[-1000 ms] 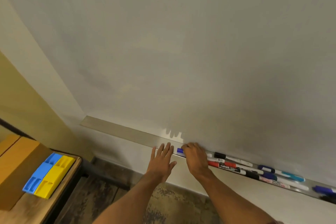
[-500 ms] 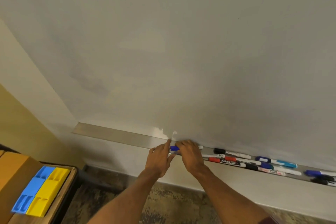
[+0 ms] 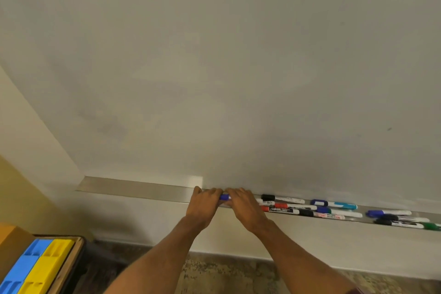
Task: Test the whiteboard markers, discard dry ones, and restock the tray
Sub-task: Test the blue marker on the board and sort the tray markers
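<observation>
Pale whiteboard [image 3: 214,55] above a brushed-metal tray [image 3: 143,190], with both grips closed on one blue-capped white marker [image 3: 225,197] lying in the tray.

Only a short blue stretch of that marker shows between the left grip [image 3: 202,203] and the right grip [image 3: 243,205]; curled fingers hide its barrel. A loose row of black, red, blue, teal and green markers [image 3: 298,207] lies in the tray to the right, the last one cut off by the frame edge. Below left, a wooden worktop [image 3: 71,260] carries a blue and yellow plastic organiser [image 3: 35,267], partly out of frame. Half a second ago the left fingers lay straight beside the cap; now they curl over it.
</observation>
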### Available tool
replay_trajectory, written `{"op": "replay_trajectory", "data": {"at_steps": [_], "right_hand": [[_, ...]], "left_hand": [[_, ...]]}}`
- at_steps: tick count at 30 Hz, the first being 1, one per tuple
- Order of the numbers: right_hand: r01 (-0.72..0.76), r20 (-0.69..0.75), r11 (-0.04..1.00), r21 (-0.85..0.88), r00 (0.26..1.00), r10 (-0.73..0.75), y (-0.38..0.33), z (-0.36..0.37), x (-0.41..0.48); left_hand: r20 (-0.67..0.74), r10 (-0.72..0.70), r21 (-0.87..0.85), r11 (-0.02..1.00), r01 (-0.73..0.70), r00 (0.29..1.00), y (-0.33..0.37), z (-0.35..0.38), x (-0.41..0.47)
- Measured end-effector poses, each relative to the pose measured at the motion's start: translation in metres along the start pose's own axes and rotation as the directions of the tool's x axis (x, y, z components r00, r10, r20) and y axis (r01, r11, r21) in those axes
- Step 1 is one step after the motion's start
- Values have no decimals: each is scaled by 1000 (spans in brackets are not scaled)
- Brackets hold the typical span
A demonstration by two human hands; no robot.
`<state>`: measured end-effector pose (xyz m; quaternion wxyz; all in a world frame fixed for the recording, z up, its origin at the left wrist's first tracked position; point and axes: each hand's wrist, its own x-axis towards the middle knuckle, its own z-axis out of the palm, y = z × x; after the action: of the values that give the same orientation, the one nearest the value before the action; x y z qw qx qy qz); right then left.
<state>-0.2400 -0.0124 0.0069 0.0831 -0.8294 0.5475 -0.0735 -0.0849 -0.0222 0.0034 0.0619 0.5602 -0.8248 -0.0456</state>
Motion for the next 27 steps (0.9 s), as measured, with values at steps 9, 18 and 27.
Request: {"op": "replay_trajectory", "data": {"at_steps": [9, 18, 27], "right_hand": [[25, 30, 998, -62, 999, -23, 37, -37, -29], [-100, -67, 995, 30, 992, 102, 86, -81, -66], [46, -508, 949, 312, 852, 126, 116, -181, -75]], "left_hand": [[27, 100, 115, 988, -103, 995, 51, -16, 12], [-99, 133, 172, 978, -114, 986, 95, -39, 26], [-643, 347, 311, 933, -182, 683, 145, -123, 71]]}}
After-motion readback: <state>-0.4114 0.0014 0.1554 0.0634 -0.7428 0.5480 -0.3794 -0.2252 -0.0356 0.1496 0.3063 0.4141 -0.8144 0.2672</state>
